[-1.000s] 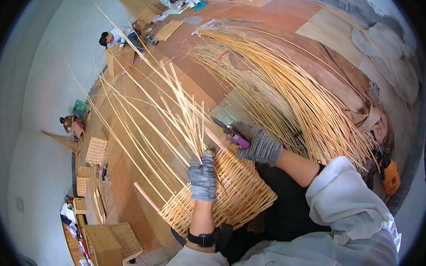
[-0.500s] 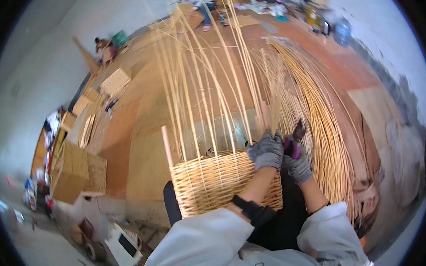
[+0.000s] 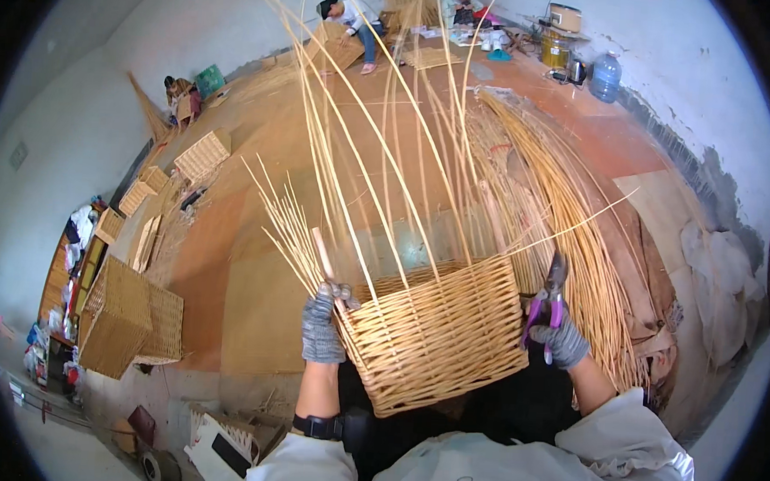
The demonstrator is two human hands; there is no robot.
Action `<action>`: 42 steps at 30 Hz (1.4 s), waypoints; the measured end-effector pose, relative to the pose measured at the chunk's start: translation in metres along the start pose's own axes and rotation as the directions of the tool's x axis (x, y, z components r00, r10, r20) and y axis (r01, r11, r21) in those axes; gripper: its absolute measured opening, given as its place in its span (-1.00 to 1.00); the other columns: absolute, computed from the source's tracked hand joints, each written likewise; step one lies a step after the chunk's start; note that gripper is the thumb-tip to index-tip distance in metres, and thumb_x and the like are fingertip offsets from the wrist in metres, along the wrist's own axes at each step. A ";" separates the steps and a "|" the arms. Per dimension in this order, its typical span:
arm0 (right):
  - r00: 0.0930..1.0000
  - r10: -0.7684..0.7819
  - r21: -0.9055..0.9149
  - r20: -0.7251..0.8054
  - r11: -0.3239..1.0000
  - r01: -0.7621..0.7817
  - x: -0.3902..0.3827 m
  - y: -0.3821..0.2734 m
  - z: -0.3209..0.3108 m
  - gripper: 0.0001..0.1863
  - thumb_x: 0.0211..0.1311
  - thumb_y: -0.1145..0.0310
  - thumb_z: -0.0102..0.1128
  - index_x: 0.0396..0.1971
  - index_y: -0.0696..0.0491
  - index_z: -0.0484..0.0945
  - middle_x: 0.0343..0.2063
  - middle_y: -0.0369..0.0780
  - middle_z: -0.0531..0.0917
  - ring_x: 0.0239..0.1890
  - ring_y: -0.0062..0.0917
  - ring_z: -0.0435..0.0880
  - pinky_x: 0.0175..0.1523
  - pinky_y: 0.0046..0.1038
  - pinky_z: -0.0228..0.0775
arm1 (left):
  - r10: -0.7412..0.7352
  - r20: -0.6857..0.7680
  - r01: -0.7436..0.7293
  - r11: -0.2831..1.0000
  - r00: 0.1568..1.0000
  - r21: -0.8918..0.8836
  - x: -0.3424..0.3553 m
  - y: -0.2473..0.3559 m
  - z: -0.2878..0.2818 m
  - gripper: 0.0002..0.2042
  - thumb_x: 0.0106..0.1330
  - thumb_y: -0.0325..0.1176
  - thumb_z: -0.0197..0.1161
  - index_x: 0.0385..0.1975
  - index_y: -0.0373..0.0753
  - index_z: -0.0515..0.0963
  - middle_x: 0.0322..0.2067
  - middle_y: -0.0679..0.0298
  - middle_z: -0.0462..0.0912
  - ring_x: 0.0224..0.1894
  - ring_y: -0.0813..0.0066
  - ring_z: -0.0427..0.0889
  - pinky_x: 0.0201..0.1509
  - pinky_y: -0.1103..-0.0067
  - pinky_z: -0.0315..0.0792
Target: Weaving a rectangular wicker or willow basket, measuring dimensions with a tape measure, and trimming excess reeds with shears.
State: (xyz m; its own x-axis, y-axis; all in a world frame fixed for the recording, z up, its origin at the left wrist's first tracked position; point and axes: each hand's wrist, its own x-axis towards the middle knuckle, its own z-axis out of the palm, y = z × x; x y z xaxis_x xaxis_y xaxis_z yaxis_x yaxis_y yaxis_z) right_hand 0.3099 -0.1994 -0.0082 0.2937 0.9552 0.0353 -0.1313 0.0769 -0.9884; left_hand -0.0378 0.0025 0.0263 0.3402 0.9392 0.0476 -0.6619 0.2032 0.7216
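A half-woven wicker basket (image 3: 445, 339) rests tilted over my lap, with long pale stakes (image 3: 380, 166) rising from its rim. At its left corner my left hand (image 3: 321, 329), in a grey knit glove, is closed round the lower ends of a bundle of thin wicker rods (image 3: 286, 227), beside a thick corner post (image 3: 322, 253). The fingers also appear to touch the basket's corner. My right hand (image 3: 564, 339), gloved alike, grips purple-handled pruning shears (image 3: 547, 306), blades upward, just off the basket's right side. One thin rod (image 3: 577, 224) sticks out from the right corner.
A long heap of wicker rods (image 3: 569, 224) lies on the floor to my right. Finished baskets (image 3: 137, 319) stand on the left. People (image 3: 353, 25) work by the far wall. A blue water bottle (image 3: 606, 76) stands at the back right.
My left hand has moved from the basket's right end to its left corner, where the thin rods now show. The basket has turned and shifted slightly right. My right hand, with the shears, has moved slightly right and down.
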 end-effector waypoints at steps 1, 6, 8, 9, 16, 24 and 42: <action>0.996 0.090 -0.034 -0.028 0.995 -0.091 -0.005 -0.002 0.011 -0.63 -0.13 0.52 0.25 -0.21 0.09 0.45 -0.42 -0.30 0.51 -0.35 -0.54 0.54 -0.27 -0.49 0.45 | -0.013 -0.074 0.018 0.997 0.997 0.077 -0.001 -0.004 -0.012 -0.78 0.28 -0.20 0.17 -0.25 -0.19 0.43 -0.48 0.25 0.49 -0.42 0.44 0.52 -0.31 0.52 0.50; 0.991 0.121 0.245 -0.049 0.964 -0.105 -0.023 -0.006 0.022 -0.63 -0.06 0.50 0.28 -0.19 0.09 0.41 -0.37 -0.24 0.56 -0.33 -0.47 0.58 -0.27 -0.43 0.47 | 0.003 -0.256 0.115 0.889 0.967 0.444 0.012 0.003 -0.016 -0.72 0.22 -0.09 0.22 -0.29 -0.18 0.51 -0.44 0.30 0.54 -0.48 0.51 0.52 -0.40 0.56 0.45; 0.987 0.076 0.322 -0.139 0.946 -0.028 -0.029 -0.006 0.006 -0.67 0.04 0.40 0.26 -0.19 0.05 0.38 -0.28 -0.16 0.59 -0.28 -0.38 0.61 -0.25 -0.38 0.48 | 0.180 -0.219 -0.002 0.778 0.959 0.628 0.021 0.028 0.010 -0.71 0.19 -0.14 0.25 -0.23 -0.21 0.54 -0.45 0.36 0.52 -0.47 0.55 0.48 -0.38 0.60 0.41; 0.981 0.089 0.318 -0.171 0.948 -0.031 -0.033 -0.005 -0.002 -0.68 0.09 0.33 0.24 -0.19 0.03 0.36 -0.22 -0.11 0.60 -0.24 -0.34 0.63 -0.23 -0.35 0.48 | 0.206 -0.244 0.026 0.711 0.948 0.702 0.026 0.042 0.028 -0.71 0.17 -0.18 0.26 -0.21 -0.22 0.55 -0.45 0.35 0.53 -0.45 0.54 0.48 -0.35 0.61 0.41; 0.932 0.342 0.303 -0.118 0.906 -0.295 -0.052 0.013 -0.023 -0.46 0.14 0.04 0.22 -0.02 0.06 0.32 -0.58 -0.30 0.48 -0.56 -0.57 0.47 -0.48 -0.52 0.38 | -0.354 0.281 -0.339 -0.113 0.892 0.934 0.092 -0.063 0.185 -0.63 0.02 -0.25 0.33 -0.15 -0.24 0.57 -0.28 0.21 0.65 -0.30 0.32 0.60 -0.19 0.49 0.45; 0.974 -0.034 -0.786 -0.226 0.596 -0.162 -0.037 -0.033 0.010 -0.16 -0.21 0.07 0.41 0.12 0.09 0.27 -0.21 -0.06 0.52 -0.13 -0.26 0.55 -0.05 -0.29 0.38 | -0.420 0.117 -0.120 0.018 0.900 0.993 0.101 -0.056 0.204 -0.68 0.03 -0.16 0.40 -0.35 -0.28 0.62 -0.58 0.28 0.62 -0.54 0.51 0.54 -0.39 0.55 0.42; 0.997 -0.068 -0.853 0.022 0.520 0.054 -0.001 -0.044 0.021 -0.37 -0.09 -0.03 0.27 -0.07 0.09 0.45 -0.16 -0.03 0.56 -0.15 -0.19 0.58 -0.10 -0.27 0.44 | -0.384 0.585 -0.690 -0.253 0.715 0.678 0.091 -0.113 0.257 -0.67 0.22 -0.15 0.16 -0.14 -0.26 0.54 -0.41 0.21 0.64 -0.37 0.26 0.59 -0.19 0.44 0.47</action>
State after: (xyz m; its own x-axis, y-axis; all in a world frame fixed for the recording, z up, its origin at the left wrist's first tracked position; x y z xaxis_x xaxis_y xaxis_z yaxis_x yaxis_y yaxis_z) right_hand 0.2954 -0.1977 0.0379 0.2810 0.9538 0.1059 0.7550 -0.1516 -0.6380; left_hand 0.2397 -0.0058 0.1266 0.8876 0.4314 0.1611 0.3854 -0.8874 0.2532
